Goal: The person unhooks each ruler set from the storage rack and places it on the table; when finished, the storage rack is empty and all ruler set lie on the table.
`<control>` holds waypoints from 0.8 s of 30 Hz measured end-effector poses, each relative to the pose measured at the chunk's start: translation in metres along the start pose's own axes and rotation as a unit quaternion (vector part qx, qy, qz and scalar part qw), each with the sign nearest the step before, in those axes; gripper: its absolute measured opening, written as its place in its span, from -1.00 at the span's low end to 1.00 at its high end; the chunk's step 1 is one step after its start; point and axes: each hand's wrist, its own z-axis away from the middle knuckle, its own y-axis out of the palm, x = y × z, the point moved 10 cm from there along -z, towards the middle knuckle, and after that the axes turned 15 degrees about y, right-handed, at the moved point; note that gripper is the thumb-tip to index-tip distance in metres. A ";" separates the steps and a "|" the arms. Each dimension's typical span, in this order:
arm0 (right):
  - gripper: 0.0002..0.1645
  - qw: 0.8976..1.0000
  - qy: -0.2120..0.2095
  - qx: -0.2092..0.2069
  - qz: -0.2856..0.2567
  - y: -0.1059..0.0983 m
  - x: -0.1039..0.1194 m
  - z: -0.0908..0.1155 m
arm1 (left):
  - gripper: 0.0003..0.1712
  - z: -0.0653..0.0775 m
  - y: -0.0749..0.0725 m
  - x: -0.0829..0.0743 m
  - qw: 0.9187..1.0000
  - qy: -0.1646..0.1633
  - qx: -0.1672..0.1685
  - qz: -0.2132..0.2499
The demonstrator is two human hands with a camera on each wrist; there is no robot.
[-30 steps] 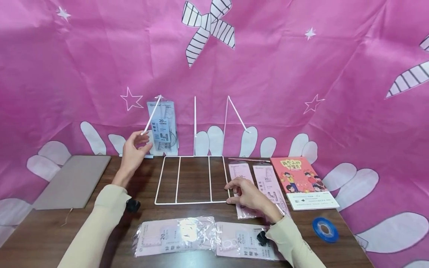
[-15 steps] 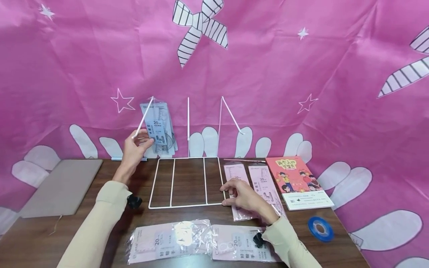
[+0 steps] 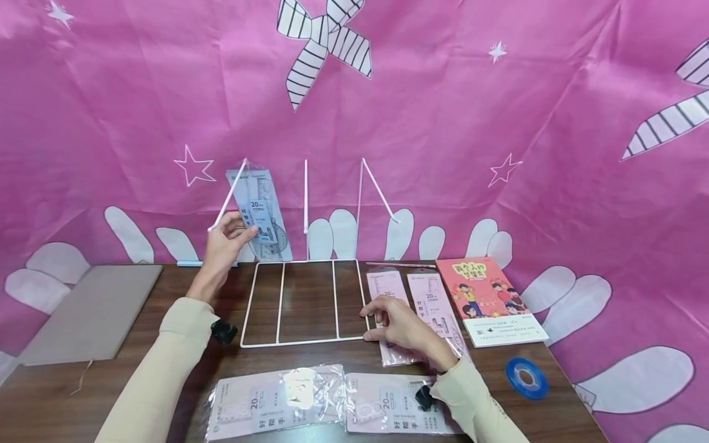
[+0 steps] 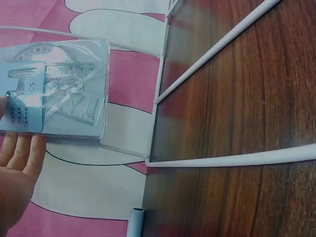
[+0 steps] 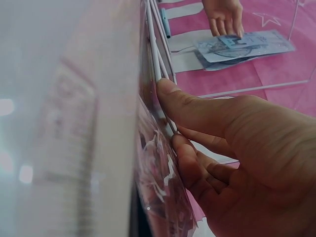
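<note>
A white wire rack (image 3: 304, 343) stands on the table, its hook rods rising at the back. From its left hook hangs a blue ruler-set pack (image 3: 267, 212) in clear plastic, tilted with its lower end to the right. My left hand (image 3: 223, 249) pinches the pack's left edge, thumb in front and fingers behind. A protractor and rulers show through the pack (image 4: 74, 94) in the left wrist view. My right hand (image 3: 401, 326) grips the base's front right corner between thumb and fingers; in the right wrist view the thumb (image 5: 190, 103) lies along the rod.
Two pink ruler-set packs lie right of the rack, one pack (image 3: 437, 301) partly under my right wrist. Two more, including a pack (image 3: 232, 400), lie in front. A red book (image 3: 487, 289), blue tape roll (image 3: 527, 378) and grey board (image 3: 94, 314) flank them.
My left hand has gone from beside the blue pack to pinching its edge. The pack has swung from upright to tilted, lower end rightward. My right hand stays on the rack; the head view has shifted slightly.
</note>
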 end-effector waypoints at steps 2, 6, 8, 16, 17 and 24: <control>-0.53 1.000 0.002 0.002 -0.001 0.000 0.000 0.000 | -0.70 0.001 0.000 -0.001 1.000 -0.003 0.006 0.002; -0.53 1.000 0.001 0.003 -0.006 0.000 0.002 -0.001 | -0.67 0.002 -0.001 -0.003 1.000 0.001 0.017 -0.013; -0.54 1.000 0.001 0.003 -0.007 0.000 0.003 -0.001 | -0.64 0.003 -0.002 -0.005 0.999 0.007 0.020 -0.025; -0.55 1.000 0.001 0.002 -0.007 -0.001 0.002 -0.001 | -0.73 0.009 -0.005 -0.016 0.999 0.031 0.027 -0.010; -0.54 1.000 0.000 0.002 -0.007 -0.001 0.002 -0.001 | -0.74 0.011 -0.005 -0.018 0.999 0.034 0.030 -0.004; -0.56 1.000 0.001 0.005 -0.015 0.000 0.000 0.000 | -0.67 0.021 -0.007 -0.027 0.998 0.039 0.049 -0.013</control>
